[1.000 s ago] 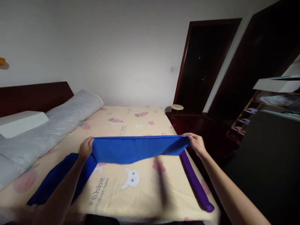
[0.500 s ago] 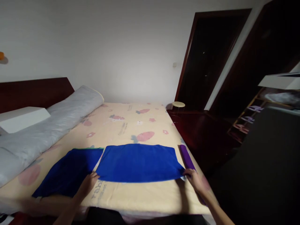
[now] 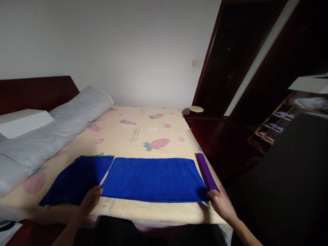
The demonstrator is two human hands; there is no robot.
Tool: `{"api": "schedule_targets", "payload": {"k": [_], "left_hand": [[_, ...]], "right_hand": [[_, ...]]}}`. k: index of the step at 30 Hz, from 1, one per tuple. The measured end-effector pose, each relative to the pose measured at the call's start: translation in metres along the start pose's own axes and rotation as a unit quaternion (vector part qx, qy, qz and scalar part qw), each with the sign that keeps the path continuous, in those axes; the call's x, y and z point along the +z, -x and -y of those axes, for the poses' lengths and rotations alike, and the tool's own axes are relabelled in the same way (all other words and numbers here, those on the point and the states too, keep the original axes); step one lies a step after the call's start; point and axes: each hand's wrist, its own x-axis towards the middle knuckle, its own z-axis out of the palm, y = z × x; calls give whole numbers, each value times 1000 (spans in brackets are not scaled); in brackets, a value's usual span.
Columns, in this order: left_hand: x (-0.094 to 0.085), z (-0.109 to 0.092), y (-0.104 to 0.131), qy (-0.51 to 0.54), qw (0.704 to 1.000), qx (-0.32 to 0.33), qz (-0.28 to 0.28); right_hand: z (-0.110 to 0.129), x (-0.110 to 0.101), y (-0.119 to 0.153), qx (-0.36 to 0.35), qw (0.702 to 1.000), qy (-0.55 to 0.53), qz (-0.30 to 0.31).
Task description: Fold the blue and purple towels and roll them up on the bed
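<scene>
Blue towel (image 3: 153, 179) spread flat on the rabbit-and-fruit print bedsheet (image 3: 153, 210), between and beyond the two hands; the left hand (image 3: 91, 199) pinches its near left corner, the right hand (image 3: 219, 204) its near right corner, with a white label (image 3: 205, 204) just beside the fingers; a second blue towel (image 3: 74, 179) lies left of the left hand; a purple roll (image 3: 206, 172) lies just beyond the right.

Light was dim w/ soft glow mid plain white wall (image 3: 156, 65), tall dark-brown door (image 3: 230, 65) near-black, edges stretched.
</scene>
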Motion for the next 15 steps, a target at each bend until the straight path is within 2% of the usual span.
{"api": "schedule_targets", "payload": {"k": [5, 11, 15], "left_hand": [[5, 1, 11, -25, 999, -10, 46], [13, 5, 18, -60, 994, -20, 91], [14, 11, 19, -68, 991, -38, 112]], "right_hand": [[0, 15, 13, -42, 998, 25, 46], [-14, 50, 20, -123, 988, 92, 2], [-23, 71, 25, -126, 983, 130, -20]]}}
